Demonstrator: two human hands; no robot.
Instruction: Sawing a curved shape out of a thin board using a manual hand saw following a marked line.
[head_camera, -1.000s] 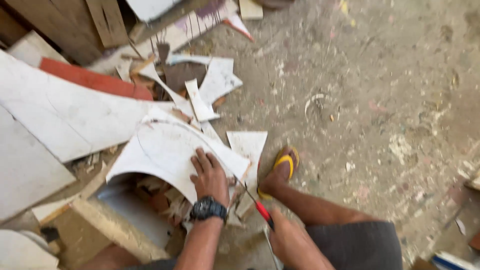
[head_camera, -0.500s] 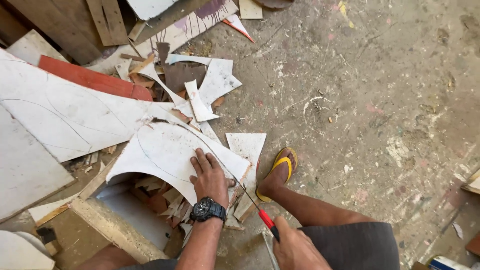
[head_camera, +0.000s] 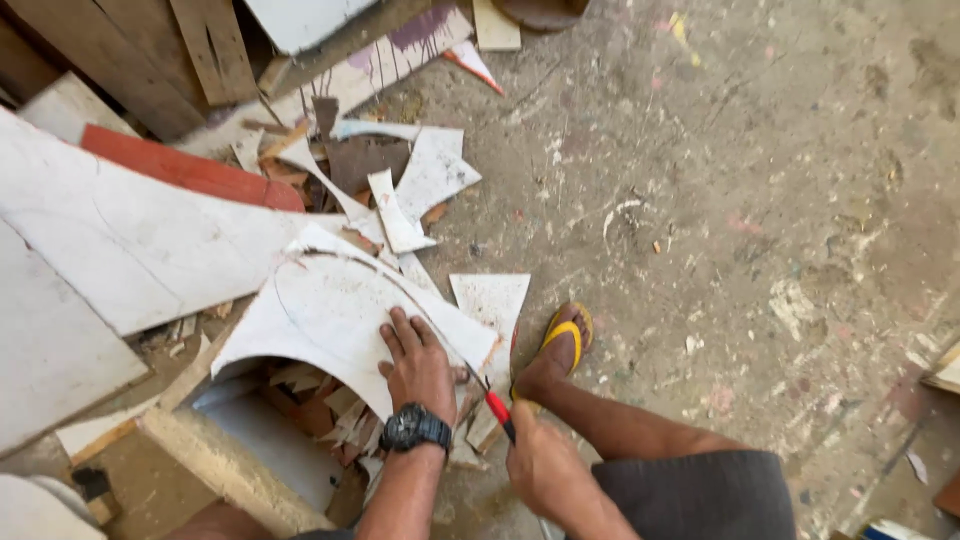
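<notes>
My left hand (head_camera: 420, 362), with a black wristwatch (head_camera: 414, 428) on the wrist, presses flat on a curved white board piece (head_camera: 322, 312) marked with a drawn arc. That piece rests over a pale wooden beam (head_camera: 222, 470) and a heap of scraps. A thin saw with a red handle (head_camera: 498, 410) is in my right hand (head_camera: 545, 468); its blade runs up to the board's right edge next to my left hand. Just right of the board, my foot in a yellow sandal (head_camera: 562, 345) stands on the concrete floor.
Large white panels (head_camera: 120, 250) and a red board (head_camera: 190, 172) lie to the left. Several white offcuts (head_camera: 430, 175) and a triangular piece (head_camera: 492, 300) are scattered beyond the board. Brown wooden planks (head_camera: 150, 50) lean at the top left. Stained concrete floor (head_camera: 760, 200) spreads right.
My right hand with the saw has drawn back toward me and then pushed up again, the blade moving along the board's right edge. The left hand has stayed pressed on the board.
</notes>
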